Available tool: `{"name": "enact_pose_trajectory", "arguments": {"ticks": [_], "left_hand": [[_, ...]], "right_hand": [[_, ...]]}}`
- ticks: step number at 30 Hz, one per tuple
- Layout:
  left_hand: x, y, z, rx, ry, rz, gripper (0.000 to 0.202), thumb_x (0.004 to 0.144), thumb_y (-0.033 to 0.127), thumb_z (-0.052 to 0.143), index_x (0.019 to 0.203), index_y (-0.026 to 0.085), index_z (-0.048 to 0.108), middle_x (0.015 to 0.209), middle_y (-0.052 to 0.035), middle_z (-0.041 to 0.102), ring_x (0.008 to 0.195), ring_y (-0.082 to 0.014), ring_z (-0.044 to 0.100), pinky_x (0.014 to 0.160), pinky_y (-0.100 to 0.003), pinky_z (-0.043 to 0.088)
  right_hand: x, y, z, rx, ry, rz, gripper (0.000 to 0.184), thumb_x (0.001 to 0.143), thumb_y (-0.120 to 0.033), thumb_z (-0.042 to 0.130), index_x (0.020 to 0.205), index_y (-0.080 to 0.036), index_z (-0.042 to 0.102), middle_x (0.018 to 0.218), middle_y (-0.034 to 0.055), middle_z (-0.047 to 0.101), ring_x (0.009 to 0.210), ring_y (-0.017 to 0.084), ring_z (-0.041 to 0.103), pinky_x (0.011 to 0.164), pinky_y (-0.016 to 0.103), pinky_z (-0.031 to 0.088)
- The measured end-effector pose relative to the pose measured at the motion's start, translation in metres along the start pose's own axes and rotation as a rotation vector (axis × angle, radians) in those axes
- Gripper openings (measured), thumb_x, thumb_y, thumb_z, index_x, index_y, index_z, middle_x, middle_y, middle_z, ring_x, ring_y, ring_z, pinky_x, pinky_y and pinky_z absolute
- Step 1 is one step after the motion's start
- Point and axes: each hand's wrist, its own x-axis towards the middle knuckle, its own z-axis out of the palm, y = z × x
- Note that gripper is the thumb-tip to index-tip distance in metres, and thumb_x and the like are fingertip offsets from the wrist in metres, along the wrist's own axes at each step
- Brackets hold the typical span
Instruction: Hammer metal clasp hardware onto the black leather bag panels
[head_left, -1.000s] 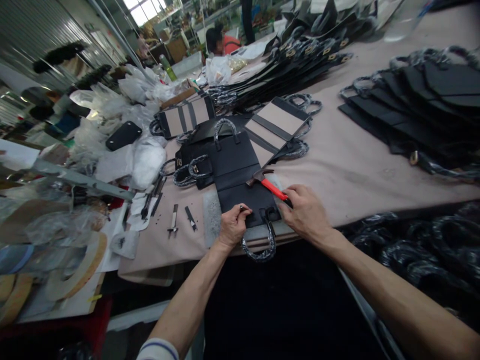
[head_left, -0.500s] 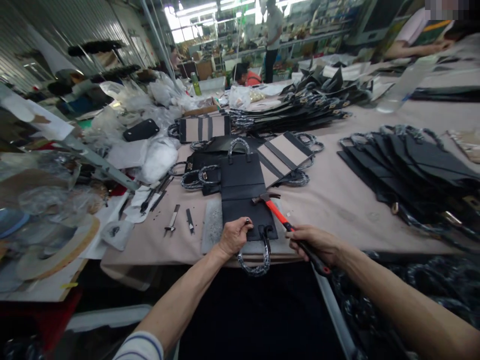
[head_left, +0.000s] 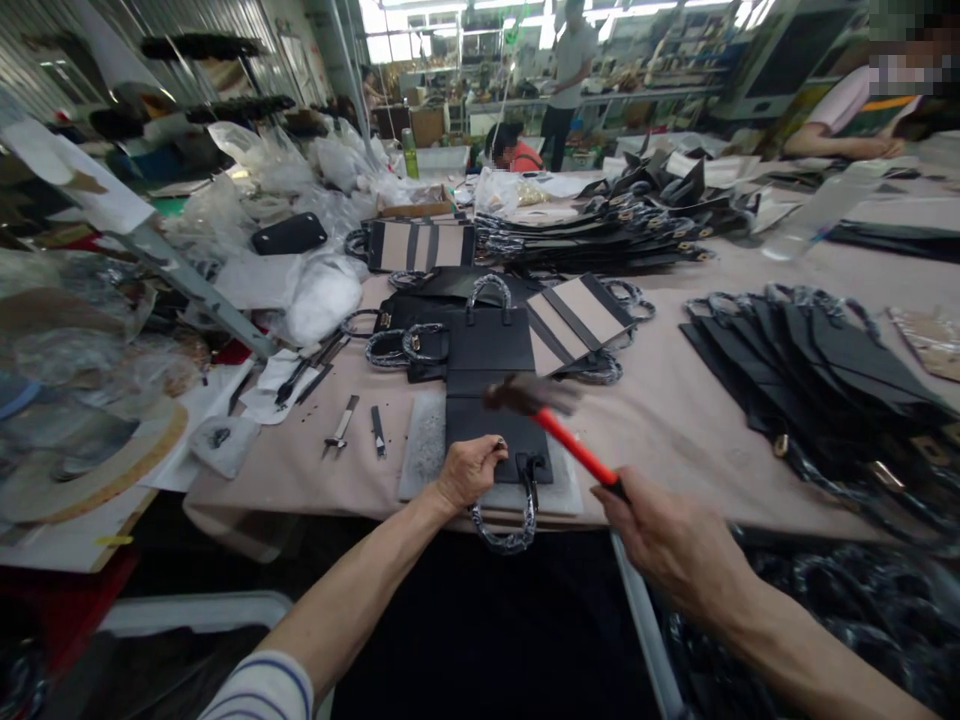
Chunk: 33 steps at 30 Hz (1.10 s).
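Observation:
My right hand (head_left: 664, 525) grips a claw hammer (head_left: 577, 447) by its red and black handle. The hammer's head is raised over the black bag panel (head_left: 487, 410) and blurred by motion. My left hand (head_left: 471, 472) rests on the panel's near part, thumb and fingers pinched around a small metal piece (head_left: 500, 445) whose kind I cannot tell. A film-wrapped handle (head_left: 506, 543) hangs over the table's front edge from the panel. Under the panel lies a grey stone slab (head_left: 425, 455).
Left of the slab are a metal divider-like tool (head_left: 341, 425) and a small dark blade-like tool (head_left: 378, 432). Stacked black bag panels (head_left: 817, 365) lie to the right, more (head_left: 600, 235) at the back. Plastic bags (head_left: 322, 295) crowd the left. A co-worker (head_left: 855, 115) sits far right.
My right hand has lifted the hammer up off the panel, toward the camera. My left hand keeps its pinch in the same place. The view has shifted slightly.

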Motion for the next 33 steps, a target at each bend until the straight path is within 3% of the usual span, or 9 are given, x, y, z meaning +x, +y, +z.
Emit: {"name": "enact_pose_trajectory", "arguments": {"ticks": [3, 9, 15, 19, 23, 26, 30, 33], "left_hand": [[-0.001, 0.0, -0.001, 0.027, -0.038, 0.032, 0.012, 0.095, 0.015, 0.059, 0.092, 0.02, 0.07, 0.085, -0.0044, 0.077, 0.077, -0.0178, 0.075, 0.075, -0.026, 0.059], [0.0, 0.002, -0.004, -0.025, -0.039, 0.002, 0.014, 0.094, 0.013, 0.058, 0.092, 0.02, 0.07, 0.09, -0.0039, 0.078, 0.083, -0.0176, 0.076, 0.083, -0.028, 0.061], [0.001, 0.0, -0.003, -0.03, -0.045, -0.008, 0.014, 0.095, 0.015, 0.058, 0.092, 0.02, 0.071, 0.088, -0.004, 0.078, 0.082, -0.0176, 0.076, 0.082, -0.029, 0.061], [0.001, -0.001, -0.002, -0.025, -0.042, -0.003, 0.014, 0.094, 0.015, 0.058, 0.092, 0.02, 0.071, 0.088, -0.0038, 0.078, 0.081, -0.0172, 0.075, 0.082, -0.029, 0.061], [0.002, 0.0, -0.002, -0.022, -0.037, -0.011, 0.014, 0.093, 0.014, 0.059, 0.091, 0.02, 0.071, 0.085, -0.0038, 0.077, 0.078, -0.0177, 0.075, 0.077, -0.028, 0.06], [0.002, 0.0, -0.002, -0.019, -0.041, -0.023, 0.013, 0.093, 0.013, 0.06, 0.091, 0.02, 0.071, 0.084, -0.0034, 0.077, 0.078, -0.0174, 0.075, 0.077, -0.027, 0.06], [0.001, -0.001, -0.002, -0.031, -0.061, -0.019, 0.014, 0.094, 0.013, 0.058, 0.091, 0.019, 0.071, 0.087, -0.0035, 0.077, 0.081, -0.0171, 0.075, 0.082, -0.028, 0.059], [0.001, 0.0, -0.002, -0.022, -0.055, -0.022, 0.014, 0.093, 0.013, 0.059, 0.09, 0.02, 0.071, 0.084, -0.003, 0.077, 0.079, -0.0173, 0.075, 0.079, -0.028, 0.06]], "right_hand": [[-0.005, 0.0, -0.002, -0.094, -0.088, -0.061, 0.027, 0.097, -0.043, 0.044, 0.076, -0.026, 0.045, 0.049, -0.0031, 0.05, 0.037, 0.015, 0.039, 0.048, 0.031, 0.015], [0.003, -0.021, -0.036, 0.084, 0.272, -0.009, 0.028, 0.1, -0.048, 0.044, 0.081, -0.029, 0.045, 0.048, -0.0066, 0.04, 0.036, 0.014, 0.037, 0.042, 0.03, 0.026], [-0.006, -0.021, -0.02, 0.249, 0.08, 0.08, 0.029, 0.098, -0.046, 0.046, 0.075, -0.028, 0.045, 0.048, -0.0066, 0.042, 0.037, 0.014, 0.04, 0.042, 0.029, 0.029], [-0.011, -0.015, -0.004, 0.315, -0.001, 0.052, 0.022, 0.1, -0.044, 0.044, 0.09, -0.026, 0.053, 0.06, -0.0037, 0.057, 0.049, 0.015, 0.054, 0.05, 0.027, 0.039], [-0.009, -0.01, 0.006, 0.156, -0.099, 0.033, 0.026, 0.1, -0.042, 0.041, 0.079, -0.027, 0.045, 0.055, -0.0038, 0.053, 0.043, 0.016, 0.048, 0.048, 0.03, 0.029], [-0.005, -0.012, 0.006, 0.061, -0.086, 0.041, 0.027, 0.1, -0.042, 0.04, 0.078, -0.027, 0.043, 0.053, -0.0034, 0.051, 0.042, 0.017, 0.046, 0.049, 0.031, 0.024], [0.0, -0.017, 0.005, 0.081, 0.09, 0.041, 0.027, 0.103, -0.043, 0.035, 0.083, -0.027, 0.045, 0.053, -0.0036, 0.047, 0.043, 0.017, 0.047, 0.05, 0.03, 0.029], [0.002, -0.014, 0.008, 0.014, 0.028, -0.006, 0.025, 0.101, -0.039, 0.039, 0.08, -0.027, 0.044, 0.053, -0.0019, 0.05, 0.041, 0.017, 0.044, 0.048, 0.032, 0.024]]}}
